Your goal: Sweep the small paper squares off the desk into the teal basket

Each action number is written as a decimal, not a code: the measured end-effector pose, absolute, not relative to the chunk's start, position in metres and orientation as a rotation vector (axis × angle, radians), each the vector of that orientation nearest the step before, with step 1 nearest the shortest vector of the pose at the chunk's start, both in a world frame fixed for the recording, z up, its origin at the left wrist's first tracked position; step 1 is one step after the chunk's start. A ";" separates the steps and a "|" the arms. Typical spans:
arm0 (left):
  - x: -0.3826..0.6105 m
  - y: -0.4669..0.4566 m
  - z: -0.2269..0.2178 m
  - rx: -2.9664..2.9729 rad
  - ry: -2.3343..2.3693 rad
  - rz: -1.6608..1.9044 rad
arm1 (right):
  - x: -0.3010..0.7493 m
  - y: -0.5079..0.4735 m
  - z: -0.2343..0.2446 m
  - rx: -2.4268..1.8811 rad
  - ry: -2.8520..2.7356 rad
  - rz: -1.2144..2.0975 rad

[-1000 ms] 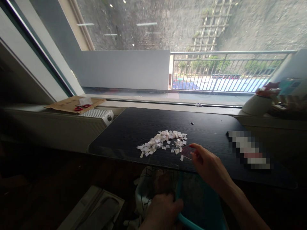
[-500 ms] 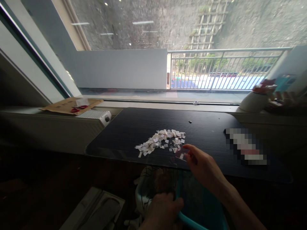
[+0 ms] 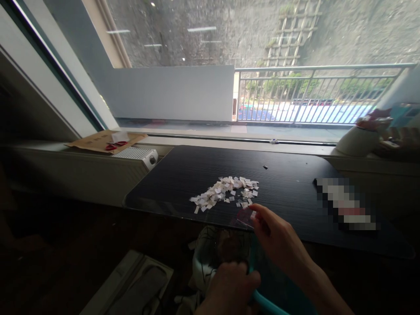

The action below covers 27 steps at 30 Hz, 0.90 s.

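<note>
Small white paper scraps (image 3: 216, 192) lie in a loose curved heap on the black table (image 3: 183, 166). At the heap's lower right, my right hand (image 3: 275, 227) is closed on a thin clear plastic piece (image 3: 244, 218) with a pinkish tint, held at the table's front edge. A white scrap shows by its fingertips. Below the table, my left hand (image 3: 231, 284) is wrapped round the rim of a teal bin (image 3: 267, 302). The bin's inside is dark, and the left fingers are partly hidden.
Red-handled scissors (image 3: 114, 145) rest on a brown envelope (image 3: 88, 142) on the sill, above a white radiator (image 3: 138, 155). A pixelated item (image 3: 348, 205) lies at the table's right. A white vase (image 3: 354, 139) stands on the sill. Below left is an open box (image 3: 131, 284).
The view has turned slightly left. My right hand has moved a little leftward relative to the paper scraps, still with the plastic piece. My left hand stays on the bin rim.
</note>
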State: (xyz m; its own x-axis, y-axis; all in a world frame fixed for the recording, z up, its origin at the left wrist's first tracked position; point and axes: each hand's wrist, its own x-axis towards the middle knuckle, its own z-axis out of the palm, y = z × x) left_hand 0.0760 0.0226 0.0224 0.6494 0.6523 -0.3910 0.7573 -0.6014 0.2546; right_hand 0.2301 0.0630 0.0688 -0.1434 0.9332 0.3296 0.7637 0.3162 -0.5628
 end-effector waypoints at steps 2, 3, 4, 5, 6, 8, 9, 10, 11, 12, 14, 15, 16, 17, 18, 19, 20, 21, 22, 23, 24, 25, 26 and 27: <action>0.075 0.023 0.020 2.480 1.099 -0.345 | 0.231 0.065 0.067 -1.530 -1.917 0.328; 0.075 0.023 0.020 2.481 1.092 -0.333 | 0.230 0.066 0.066 -1.529 -1.911 0.331; 0.074 0.024 0.020 2.481 1.093 -0.322 | 0.229 0.065 0.065 -1.513 -1.918 0.346; 0.073 0.024 0.020 2.481 1.099 -0.313 | 0.227 0.064 0.064 -1.484 -1.934 0.368; 0.072 0.023 0.020 2.476 1.112 -0.309 | 0.224 0.061 0.063 -1.448 -1.954 0.392; 0.069 0.022 0.022 2.463 1.141 -0.307 | 0.220 0.055 0.062 -1.387 -1.984 0.436; 0.068 0.022 0.022 2.456 1.148 -0.307 | 0.219 0.053 0.062 -1.369 -1.989 0.446; 0.067 0.021 0.022 2.451 1.150 -0.305 | 0.220 0.051 0.061 -1.363 -1.984 0.444; 0.066 0.021 0.022 2.448 1.151 -0.300 | 0.223 0.051 0.061 -1.373 -1.971 0.432; 0.065 0.021 0.022 2.448 1.152 -0.290 | 0.227 0.052 0.061 -1.403 -1.945 0.403; 0.063 0.021 0.021 2.448 1.148 -0.277 | 0.239 0.057 0.061 -1.501 -1.885 0.318; 0.063 0.022 0.021 2.450 1.148 -0.271 | 0.246 0.061 0.062 -1.558 -1.854 0.262; 0.063 0.022 0.021 2.453 1.148 -0.269 | 0.252 0.065 0.063 -1.606 -1.853 0.224; 0.064 0.023 0.020 2.453 1.146 -0.275 | 0.257 0.068 0.064 -1.647 -1.856 0.188; 0.064 0.024 0.020 2.452 1.146 -0.289 | 0.261 0.071 0.066 -1.680 -1.864 0.157; 0.065 0.024 0.021 2.449 1.143 -0.303 | 0.263 0.073 0.069 -1.706 -1.873 0.133; 0.066 0.025 0.021 2.443 1.138 -0.318 | 0.263 0.075 0.071 -1.725 -1.874 0.114; 0.067 0.025 0.021 2.436 1.135 -0.330 | 0.261 0.076 0.074 -1.736 -1.874 0.104; 0.067 0.025 0.020 2.428 1.133 -0.338 | 0.259 0.078 0.076 -1.741 -1.872 0.102; 0.068 0.025 0.020 2.424 1.133 -0.337 | 0.257 0.080 0.078 -1.737 -1.872 0.110; 0.068 0.025 0.020 2.424 1.134 -0.333 | 0.254 0.082 0.079 -1.729 -1.879 0.126; 0.069 0.025 0.020 2.424 1.131 -0.332 | 0.252 0.084 0.080 -1.719 -1.893 0.147; 0.069 0.025 0.020 2.425 1.129 -0.333 | 0.250 0.086 0.080 -1.716 -1.906 0.165; 0.068 0.025 0.020 2.426 1.126 -0.335 | 0.250 0.087 0.080 -1.723 -1.914 0.177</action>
